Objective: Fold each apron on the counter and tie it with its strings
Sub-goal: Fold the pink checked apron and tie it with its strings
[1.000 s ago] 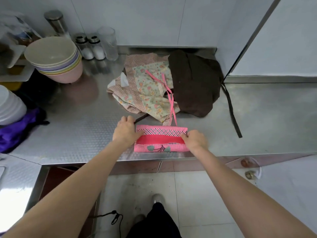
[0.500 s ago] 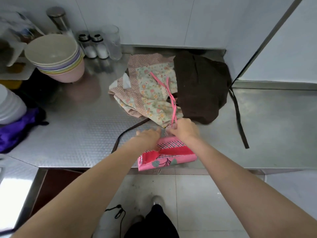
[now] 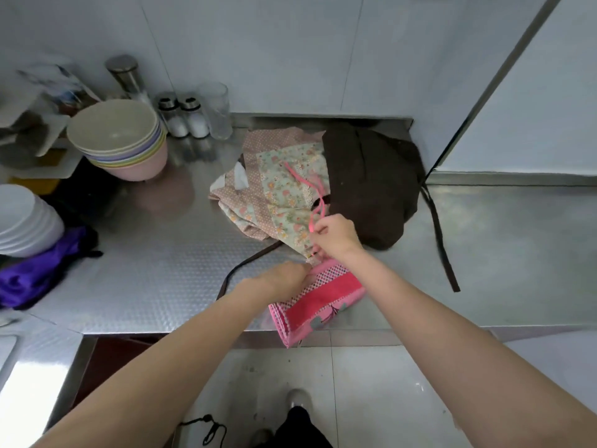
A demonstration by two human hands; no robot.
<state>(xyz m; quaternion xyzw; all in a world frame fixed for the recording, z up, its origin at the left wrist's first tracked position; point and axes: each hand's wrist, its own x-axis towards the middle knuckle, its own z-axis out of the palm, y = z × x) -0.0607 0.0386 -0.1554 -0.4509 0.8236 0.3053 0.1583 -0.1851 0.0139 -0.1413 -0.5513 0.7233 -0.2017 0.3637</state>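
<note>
A folded pink apron (image 3: 318, 302) lies tilted at the front edge of the steel counter (image 3: 155, 253), one corner hanging over the edge. My left hand (image 3: 284, 279) rests on its upper left corner. My right hand (image 3: 336, 236) is just above the apron, fingers pinched on its pink strings (image 3: 315, 202), which trail back over a floral apron (image 3: 287, 189). A dark brown apron (image 3: 371, 185) is heaped behind, its brown straps (image 3: 439, 234) lying on the counter.
A stack of bowls (image 3: 119, 140) stands at the back left beside two shakers (image 3: 182, 116), a steel canister (image 3: 124, 72) and a glass (image 3: 216, 109). White plates (image 3: 22, 218) and purple cloth (image 3: 35, 270) sit at the left. A white wall panel (image 3: 517, 92) juts out on the right.
Both hands left the ends of the folded pink apron. My right hand moved up and took the pink strings; the left shifted to the top corner. The apron turned and slid partly over the edge.
</note>
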